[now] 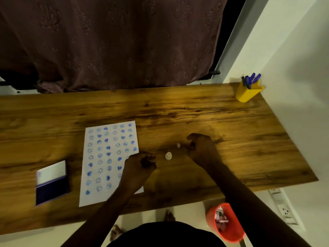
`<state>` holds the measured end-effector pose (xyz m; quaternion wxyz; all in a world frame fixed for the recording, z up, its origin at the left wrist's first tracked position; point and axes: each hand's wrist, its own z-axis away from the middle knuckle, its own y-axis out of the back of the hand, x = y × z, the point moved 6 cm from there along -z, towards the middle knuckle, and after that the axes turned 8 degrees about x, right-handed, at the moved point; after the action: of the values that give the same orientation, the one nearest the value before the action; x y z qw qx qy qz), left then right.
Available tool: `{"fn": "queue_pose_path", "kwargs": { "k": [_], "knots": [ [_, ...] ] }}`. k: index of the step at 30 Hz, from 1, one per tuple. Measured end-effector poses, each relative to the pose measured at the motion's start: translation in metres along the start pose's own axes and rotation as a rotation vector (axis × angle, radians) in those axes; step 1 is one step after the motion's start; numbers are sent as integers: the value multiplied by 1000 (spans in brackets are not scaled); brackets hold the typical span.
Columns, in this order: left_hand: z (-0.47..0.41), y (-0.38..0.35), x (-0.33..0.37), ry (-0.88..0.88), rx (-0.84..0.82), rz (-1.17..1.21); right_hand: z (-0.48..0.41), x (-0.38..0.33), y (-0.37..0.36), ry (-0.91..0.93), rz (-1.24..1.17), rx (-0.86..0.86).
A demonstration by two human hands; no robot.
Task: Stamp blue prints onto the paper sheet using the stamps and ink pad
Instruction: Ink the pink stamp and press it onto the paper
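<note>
A white paper sheet (99, 196) lies on the wooden table, covered with several blue smiley and heart prints. To its left sits the ink pad (51, 192) with its white lid open. A small pale stamp (168, 155) stands upright on the table between my hands. My left hand (140, 166) rests curled over the sheet's right edge, fingers closed; I cannot tell if it holds anything. My right hand (199, 146) hovers to the right of the standing stamp, pinching a small white stamp (178, 144) at its fingertips.
A yellow cup (248, 93) with blue pens stands at the table's far right corner by the wall. A dark curtain hangs behind the table. Below the table's near edge stands an orange bin (226, 222), next to wall sockets (284, 211).
</note>
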<state>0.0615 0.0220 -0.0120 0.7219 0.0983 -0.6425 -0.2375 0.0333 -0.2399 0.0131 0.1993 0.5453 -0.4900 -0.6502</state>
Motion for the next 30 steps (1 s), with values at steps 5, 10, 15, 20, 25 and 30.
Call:
{"fn": "queue_pose_path", "kwargs": {
  "k": [5, 10, 15, 20, 25, 30],
  "knots": [
    [0, 1, -1, -20, -2, 1, -22, 21, 25, 60, 63, 94],
    [0, 0, -3, -11, -2, 20, -25, 26, 4, 169, 354, -67],
    [-1, 3, -10, -6, 12, 29, -24, 26, -5, 242, 428, -61],
    [-1, 8, -5, -42, 15, 42, -23, 7, 11, 119, 40, 20],
    [1, 15, 12, -35, -21, 212, -2, -43, 8, -174, -587, -87],
    [1, 35, 18, -19, -25, 335, 23, -92, -16, -289, -758, -271]
  ]
}}
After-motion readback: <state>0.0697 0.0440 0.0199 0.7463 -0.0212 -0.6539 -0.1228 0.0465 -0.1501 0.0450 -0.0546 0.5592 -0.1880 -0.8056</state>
